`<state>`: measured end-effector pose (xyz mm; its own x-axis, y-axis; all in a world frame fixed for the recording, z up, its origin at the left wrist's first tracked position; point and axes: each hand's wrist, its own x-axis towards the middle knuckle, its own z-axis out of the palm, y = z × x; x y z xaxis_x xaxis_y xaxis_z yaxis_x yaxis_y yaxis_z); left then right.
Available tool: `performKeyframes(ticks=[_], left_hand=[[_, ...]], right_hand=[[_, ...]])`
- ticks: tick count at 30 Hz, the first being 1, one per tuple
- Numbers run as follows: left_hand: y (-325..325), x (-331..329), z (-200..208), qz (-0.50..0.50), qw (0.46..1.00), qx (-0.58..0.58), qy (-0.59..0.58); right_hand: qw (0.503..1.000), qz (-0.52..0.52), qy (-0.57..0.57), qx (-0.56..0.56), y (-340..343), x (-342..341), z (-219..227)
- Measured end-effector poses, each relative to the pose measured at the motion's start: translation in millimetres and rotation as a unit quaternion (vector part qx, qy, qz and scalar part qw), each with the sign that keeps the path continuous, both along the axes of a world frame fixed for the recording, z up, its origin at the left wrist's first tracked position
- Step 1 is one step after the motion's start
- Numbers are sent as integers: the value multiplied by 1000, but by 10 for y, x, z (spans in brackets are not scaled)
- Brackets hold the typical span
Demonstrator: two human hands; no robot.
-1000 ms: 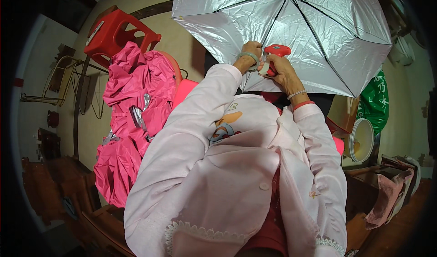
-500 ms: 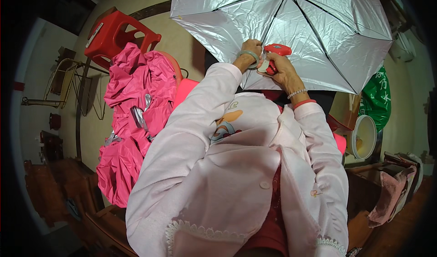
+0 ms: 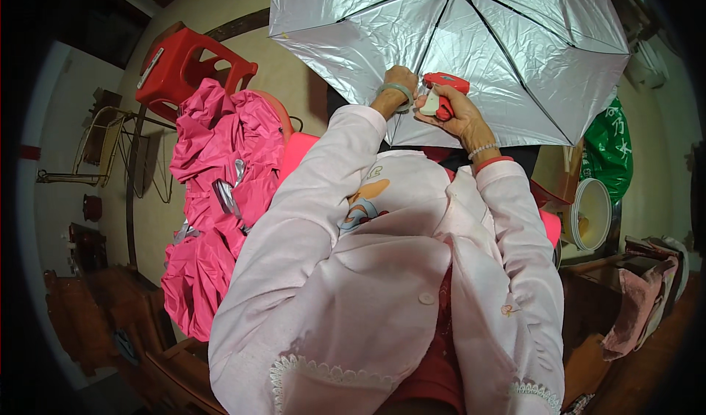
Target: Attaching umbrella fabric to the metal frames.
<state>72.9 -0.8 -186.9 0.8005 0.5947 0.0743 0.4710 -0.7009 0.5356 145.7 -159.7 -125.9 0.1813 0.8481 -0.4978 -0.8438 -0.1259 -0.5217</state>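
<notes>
An opened umbrella (image 3: 485, 98) lies spread before me, its silver inner side and dark ribs facing up. My left hand (image 3: 399, 82), a pale green bangle on its wrist, is closed at a rib and the canopy near the umbrella's near edge. What its fingertips pinch is hidden, but they lie against the silver cloth. Just to the right, my right hand (image 3: 463, 115) is wrapped round a small red-and-white handheld tool (image 3: 450, 83), whose exact kind I cannot make out. The tool is over the canopy, close to the left hand.
Crumpled pink umbrella cloth (image 3: 220, 143) with silver bits is piled at my left. Behind it stands a red plastic stool (image 3: 187, 69); farther left is a metal-framed rack (image 3: 103, 143). At right are a green plastic bag (image 3: 609, 154), a white bucket (image 3: 590, 215) and a pink cushion (image 3: 636, 304).
The view has shifted slightly. My left hand has drawn a little away from the tool, leaving a wider gap. The right hand keeps its hold on the tool.
</notes>
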Motion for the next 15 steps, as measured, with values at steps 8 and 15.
performKeyframes(ticks=[8, 15], left_hand=[[-68, -12, 196, 70, 954, -286, -62], [-164, -63, 385, 77, 910, -398, -93]], right_hand=[[1000, 3, 2, 13, -25, 36, -41], [1000, 11, -8, 18, -45, 42, -36]])
